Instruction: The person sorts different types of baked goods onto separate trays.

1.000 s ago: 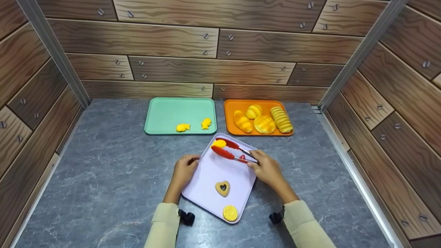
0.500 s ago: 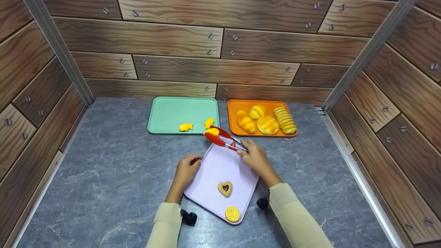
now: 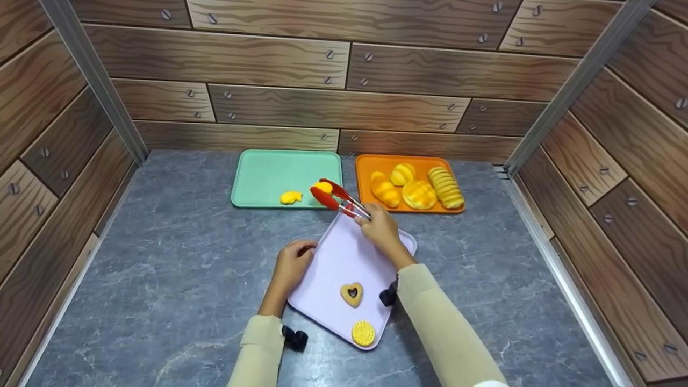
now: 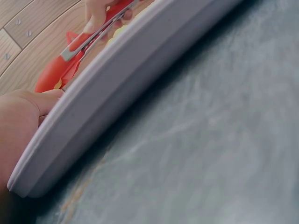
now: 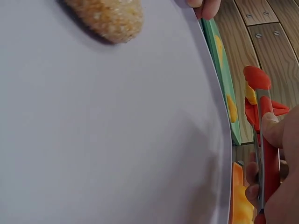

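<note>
My right hand (image 3: 380, 228) grips red-tipped metal tongs (image 3: 328, 199), which pinch a small yellow piece (image 3: 322, 186) above the right front part of the green tray (image 3: 263, 169). The right wrist view shows the yellow piece (image 5: 251, 94) between the red tips, its shape mostly hidden. On the green tray lies a yellow fish-shaped piece (image 3: 291, 198); a second one is covered by the tongs in the head view. My left hand (image 3: 292, 263) holds the left edge of the lilac tray (image 3: 344, 258), thumb at the rim. A heart-shaped cookie (image 3: 352, 294) and a round yellow biscuit (image 3: 363, 334) lie on it.
An orange tray (image 3: 361, 185) with several toy breads (image 3: 419, 194) stands right of the green one. The lilac tray's far corner sits close to the green tray's front edge. Wood-patterned walls (image 3: 269, 64) enclose the grey table (image 3: 177, 258) at the back and sides.
My right hand has carried the yellow piece in the tongs forward and left, from above the lilac tray to above the green tray. The left hand keeps its hold on the lilac tray.
</note>
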Tool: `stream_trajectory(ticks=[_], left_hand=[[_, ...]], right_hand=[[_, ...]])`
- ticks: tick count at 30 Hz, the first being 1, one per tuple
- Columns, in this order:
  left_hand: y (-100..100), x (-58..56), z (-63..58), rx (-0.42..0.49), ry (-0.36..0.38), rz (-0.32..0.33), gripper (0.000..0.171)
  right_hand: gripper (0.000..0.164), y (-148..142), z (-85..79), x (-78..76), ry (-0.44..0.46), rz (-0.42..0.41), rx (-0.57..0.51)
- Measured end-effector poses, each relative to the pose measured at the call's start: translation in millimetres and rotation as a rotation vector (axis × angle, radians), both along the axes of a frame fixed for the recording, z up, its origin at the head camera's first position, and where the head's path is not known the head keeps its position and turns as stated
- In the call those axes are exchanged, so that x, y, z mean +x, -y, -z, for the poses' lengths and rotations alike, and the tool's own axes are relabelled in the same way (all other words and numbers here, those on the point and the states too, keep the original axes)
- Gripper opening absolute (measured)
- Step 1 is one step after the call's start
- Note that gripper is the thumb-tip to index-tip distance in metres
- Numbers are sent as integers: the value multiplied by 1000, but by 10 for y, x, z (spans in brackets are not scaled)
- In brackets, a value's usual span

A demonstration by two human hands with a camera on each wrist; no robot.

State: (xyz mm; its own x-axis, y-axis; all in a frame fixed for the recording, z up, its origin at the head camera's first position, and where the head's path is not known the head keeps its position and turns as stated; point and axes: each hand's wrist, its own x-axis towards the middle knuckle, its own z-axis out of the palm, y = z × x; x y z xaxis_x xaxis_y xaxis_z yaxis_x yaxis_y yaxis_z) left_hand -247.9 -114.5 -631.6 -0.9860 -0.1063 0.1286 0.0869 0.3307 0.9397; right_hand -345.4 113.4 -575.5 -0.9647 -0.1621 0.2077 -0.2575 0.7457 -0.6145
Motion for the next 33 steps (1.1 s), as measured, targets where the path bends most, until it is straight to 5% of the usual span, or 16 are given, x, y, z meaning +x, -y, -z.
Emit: stream_trajectory(ticks=[19, 33], left_hand=[[-15, 8, 4, -5, 2, 3, 19], [12, 5, 9, 15, -3, 7, 19]], right_hand=[[35, 384, 52, -276, 73, 45, -93], [41, 563, 18, -316, 53, 83, 24]])
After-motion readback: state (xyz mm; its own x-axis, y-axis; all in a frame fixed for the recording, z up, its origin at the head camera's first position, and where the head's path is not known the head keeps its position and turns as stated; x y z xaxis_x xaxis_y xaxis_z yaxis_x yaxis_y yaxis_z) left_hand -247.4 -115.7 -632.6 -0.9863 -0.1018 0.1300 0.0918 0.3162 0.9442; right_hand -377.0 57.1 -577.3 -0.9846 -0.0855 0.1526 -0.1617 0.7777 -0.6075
